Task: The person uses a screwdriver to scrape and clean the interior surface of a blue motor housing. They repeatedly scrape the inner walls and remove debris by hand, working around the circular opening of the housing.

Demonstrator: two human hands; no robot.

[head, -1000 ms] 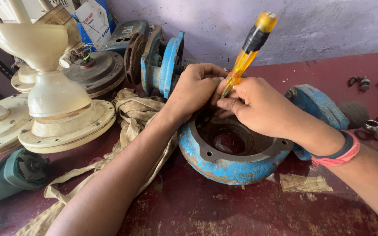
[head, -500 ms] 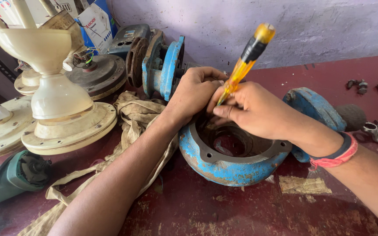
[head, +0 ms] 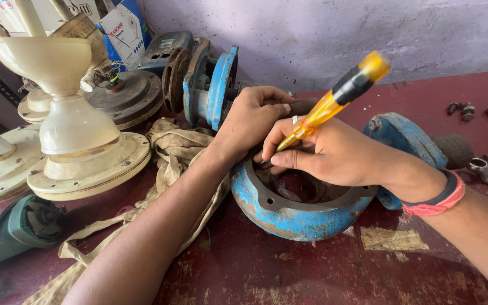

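The screwdriver (head: 334,101) had a clear amber-yellow handle with a black band. The housing (head: 289,217) was chipped blue over rusty grey. The bench (head: 323,277) was worn dark red. The wristband (head: 439,204) was black and pink. The fan parts (head: 80,152) were cream, the rag (head: 170,152) tan, the grinder (head: 12,231) green, the wall (head: 340,34) pale lilac

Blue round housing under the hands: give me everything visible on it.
The blue pump housing is a round, bowl-like casting that looks like metal, its blue paint chipped and rusty along the lower wall. A grey ring, seemingly a gasket, with bolt-hole ears lies on its rim around a dark, open inside. It sits mouth-up, slightly tilted, on the red bench. The left hand rests on its far rim; the right hand works a yellow-handled screwdriver at the inner rim. A beige cloth strap lies against its left side.
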